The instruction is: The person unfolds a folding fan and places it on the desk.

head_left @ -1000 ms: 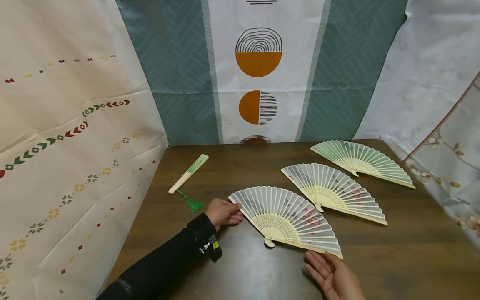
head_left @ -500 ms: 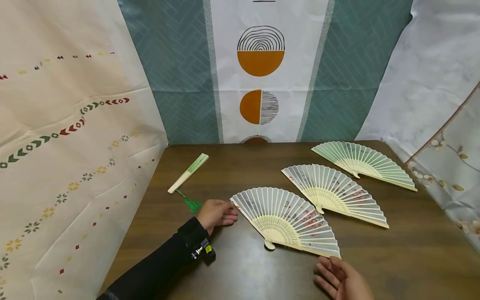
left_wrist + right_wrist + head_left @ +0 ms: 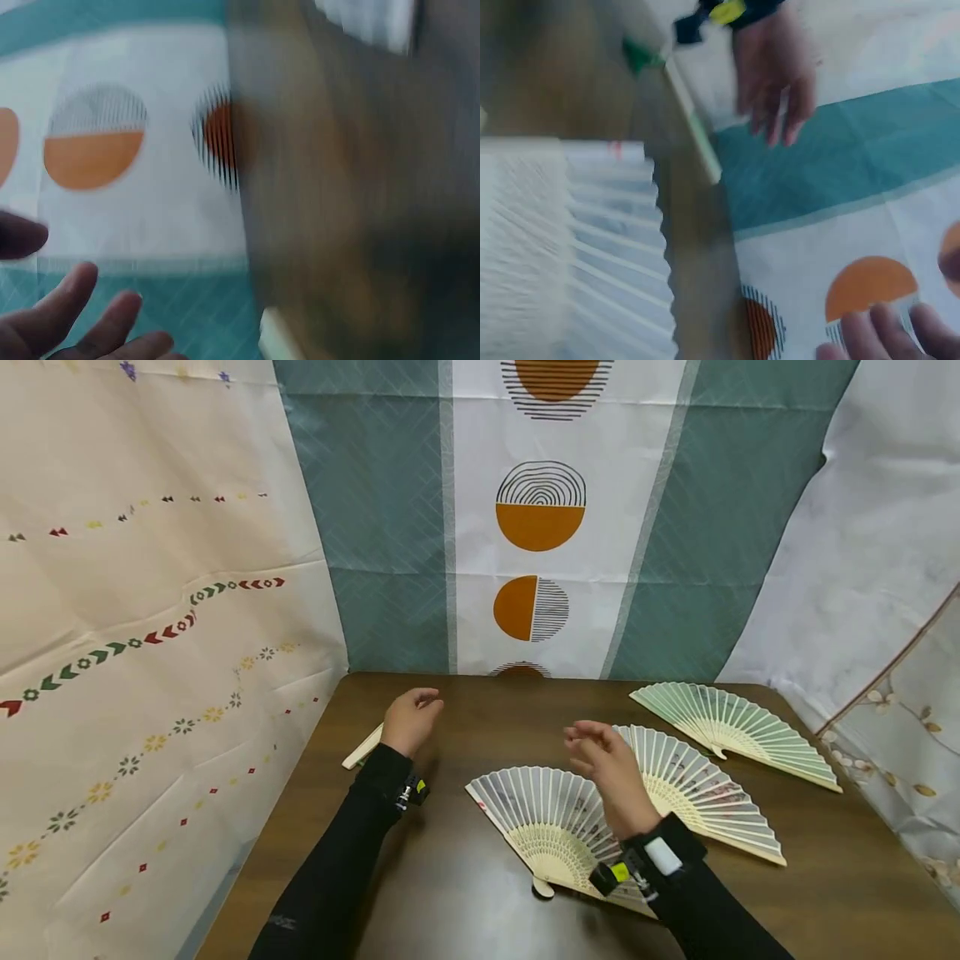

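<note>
My left hand point(image 3: 411, 722) is raised over the back left of the table, its fingers loosely bent and holding nothing. Partly hidden behind it lies a folded hand fan point(image 3: 364, 748); its green tassel point(image 3: 637, 56) shows in the right wrist view. My right hand point(image 3: 613, 772), also holding nothing, hovers over two spread white fans. It covers part of the nearer white fan point(image 3: 558, 839) and the left part of the farther white fan point(image 3: 693, 793). A spread green fan point(image 3: 731, 727) lies beyond them at the back right. Both wrist views are blurred.
All the fans lie on a brown wooden table point(image 3: 420, 893). A teal and white patterned cloth point(image 3: 390, 527) hangs behind its back edge. A cream cloth point(image 3: 165, 677) hangs on the left, and pale curtains point(image 3: 862, 560) on the right.
Both hands have left the edges of the nearer white fan and risen toward the back of the table. The head view has tilted up slightly. The fans keep their places.
</note>
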Demonstrator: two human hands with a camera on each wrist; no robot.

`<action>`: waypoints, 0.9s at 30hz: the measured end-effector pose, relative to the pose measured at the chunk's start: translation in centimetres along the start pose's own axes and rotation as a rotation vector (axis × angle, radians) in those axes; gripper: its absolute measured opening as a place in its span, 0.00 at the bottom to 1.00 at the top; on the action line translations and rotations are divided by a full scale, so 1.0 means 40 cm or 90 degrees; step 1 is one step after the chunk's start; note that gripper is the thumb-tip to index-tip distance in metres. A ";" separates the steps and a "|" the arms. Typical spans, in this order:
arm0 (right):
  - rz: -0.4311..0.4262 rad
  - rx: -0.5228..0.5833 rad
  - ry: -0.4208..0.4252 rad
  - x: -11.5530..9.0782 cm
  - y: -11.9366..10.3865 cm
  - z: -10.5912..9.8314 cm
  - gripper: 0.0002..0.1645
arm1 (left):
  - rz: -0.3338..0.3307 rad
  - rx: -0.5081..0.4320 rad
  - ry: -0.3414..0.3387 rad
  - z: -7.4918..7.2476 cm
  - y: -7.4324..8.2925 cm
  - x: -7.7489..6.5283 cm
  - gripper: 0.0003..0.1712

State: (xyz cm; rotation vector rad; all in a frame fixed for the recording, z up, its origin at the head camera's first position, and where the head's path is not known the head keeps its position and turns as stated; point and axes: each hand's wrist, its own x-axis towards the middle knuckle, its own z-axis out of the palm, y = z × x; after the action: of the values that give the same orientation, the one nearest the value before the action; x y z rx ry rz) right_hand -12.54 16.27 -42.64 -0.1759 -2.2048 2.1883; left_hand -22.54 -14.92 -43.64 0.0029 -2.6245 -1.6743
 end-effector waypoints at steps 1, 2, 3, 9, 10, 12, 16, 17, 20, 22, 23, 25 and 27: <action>-0.004 -0.034 -0.017 0.029 0.009 0.030 0.23 | 0.001 0.033 0.001 -0.008 -0.008 0.011 0.26; -0.007 -0.065 -0.042 0.053 0.019 0.058 0.26 | 0.001 0.062 0.000 -0.016 -0.020 0.023 0.27; -0.006 -0.101 -0.068 0.074 0.032 0.085 0.29 | -0.003 0.077 -0.006 -0.024 -0.035 0.036 0.29; 0.004 -0.303 -0.205 0.156 0.075 0.199 0.41 | 0.018 0.214 0.026 -0.031 -0.238 0.181 0.39; 0.001 -0.325 -0.221 0.166 0.076 0.212 0.42 | 0.025 0.249 0.043 -0.028 -0.265 0.202 0.41; -0.009 -0.355 -0.253 0.188 0.074 0.235 0.43 | 0.030 0.299 0.069 -0.023 -0.307 0.238 0.42; -0.024 -0.373 -0.329 0.192 0.109 0.264 0.46 | -0.012 0.372 0.046 -0.018 -0.304 0.199 0.41; -0.028 -0.378 -0.344 0.193 0.116 0.267 0.46 | -0.025 0.384 0.036 -0.015 -0.305 0.195 0.38; -0.054 -0.413 -0.368 0.205 0.149 0.269 0.46 | -0.053 0.433 0.005 -0.005 -0.313 0.200 0.26; -0.067 -0.439 -0.370 0.216 0.171 0.269 0.45 | -0.065 0.454 -0.004 0.005 -0.328 0.221 0.17; -0.075 -0.454 -0.368 0.223 0.184 0.271 0.45 | -0.067 0.468 -0.008 0.008 -0.329 0.227 0.13; -0.086 -0.483 -0.366 0.238 0.212 0.276 0.45 | -0.067 0.483 -0.003 0.008 -0.335 0.235 0.11; -0.079 -0.491 -0.369 0.248 0.227 0.284 0.45 | -0.068 0.495 0.010 0.006 -0.338 0.235 0.11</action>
State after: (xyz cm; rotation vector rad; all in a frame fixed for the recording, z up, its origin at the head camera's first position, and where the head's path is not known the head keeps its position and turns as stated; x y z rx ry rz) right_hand -23.01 6.00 -52.41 0.6419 -3.1449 1.3157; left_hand -32.14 -20.56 -55.77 0.1714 -3.1039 -0.5626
